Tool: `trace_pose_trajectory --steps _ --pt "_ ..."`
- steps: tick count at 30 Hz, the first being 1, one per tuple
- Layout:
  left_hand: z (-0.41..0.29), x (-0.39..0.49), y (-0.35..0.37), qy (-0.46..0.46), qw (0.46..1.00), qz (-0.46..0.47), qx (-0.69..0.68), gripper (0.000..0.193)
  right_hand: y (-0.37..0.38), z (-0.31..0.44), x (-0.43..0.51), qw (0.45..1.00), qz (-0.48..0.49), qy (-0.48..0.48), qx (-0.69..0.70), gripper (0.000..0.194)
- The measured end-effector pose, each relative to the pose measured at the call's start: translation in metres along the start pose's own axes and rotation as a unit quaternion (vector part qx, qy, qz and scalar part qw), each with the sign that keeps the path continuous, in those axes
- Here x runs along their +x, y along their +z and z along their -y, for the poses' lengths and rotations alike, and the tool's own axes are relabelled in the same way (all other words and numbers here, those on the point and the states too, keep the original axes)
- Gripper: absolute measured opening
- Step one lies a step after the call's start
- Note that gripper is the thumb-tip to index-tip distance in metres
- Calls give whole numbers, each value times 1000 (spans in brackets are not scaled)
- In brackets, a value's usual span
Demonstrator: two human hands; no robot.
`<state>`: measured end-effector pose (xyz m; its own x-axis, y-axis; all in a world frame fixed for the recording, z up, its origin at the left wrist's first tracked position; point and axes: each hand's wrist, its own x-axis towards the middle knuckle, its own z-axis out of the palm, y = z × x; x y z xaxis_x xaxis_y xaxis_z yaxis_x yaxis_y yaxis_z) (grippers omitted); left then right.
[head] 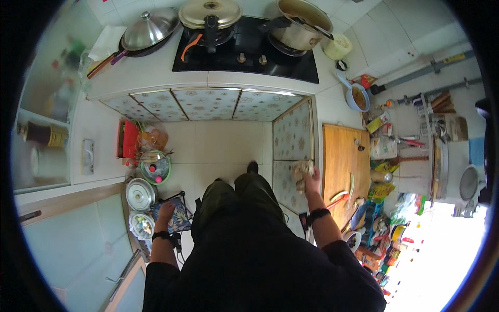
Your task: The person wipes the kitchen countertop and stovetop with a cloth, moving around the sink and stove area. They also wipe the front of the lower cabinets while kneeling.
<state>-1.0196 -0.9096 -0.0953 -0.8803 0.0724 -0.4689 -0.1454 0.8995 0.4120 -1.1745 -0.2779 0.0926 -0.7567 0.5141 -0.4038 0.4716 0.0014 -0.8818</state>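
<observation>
My right hand (313, 183) grips a crumpled beige cloth (302, 171), which hangs beside the cabinet door with a flower pattern (292, 136). Just right of it lies a wooden board (343, 150) on the counter, bearing a red-handled peeler or similar tool (338, 201) and pale green strips (351, 187). My left hand (167, 210) hangs low on the other side, above a folding stool with a floral seat (181, 216). Nothing shows in that hand, but its fingers are too small to make out.
A black gas hob (249, 58) carries a lidded pressure cooker (210, 13) and a large pot (300, 33). Left of it stands a wok with a domed lid (150, 31). Pots (140, 194) and a green-rimmed basin (155, 167) line the floor at left. A blue ladle-like scoop (356, 97) sits on the right counter.
</observation>
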Motion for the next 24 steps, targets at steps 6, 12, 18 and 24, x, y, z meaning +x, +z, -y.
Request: trace_pose_trajectory --steps 6,12,18,24 --pt "-66 -53 -5 -251 943 -43 -217 43 74 74 149 962 -37 78 259 33" --pt "-162 -98 6 -440 843 -36 -307 44 118 80 287 908 26 187 374 28" --pt "-277 -97 29 -488 779 0 -395 48 147 71 361 939 53 176 292 31" --pt "-334 -76 40 -515 723 -19 -461 48 195 67 356 935 2 207 287 30"
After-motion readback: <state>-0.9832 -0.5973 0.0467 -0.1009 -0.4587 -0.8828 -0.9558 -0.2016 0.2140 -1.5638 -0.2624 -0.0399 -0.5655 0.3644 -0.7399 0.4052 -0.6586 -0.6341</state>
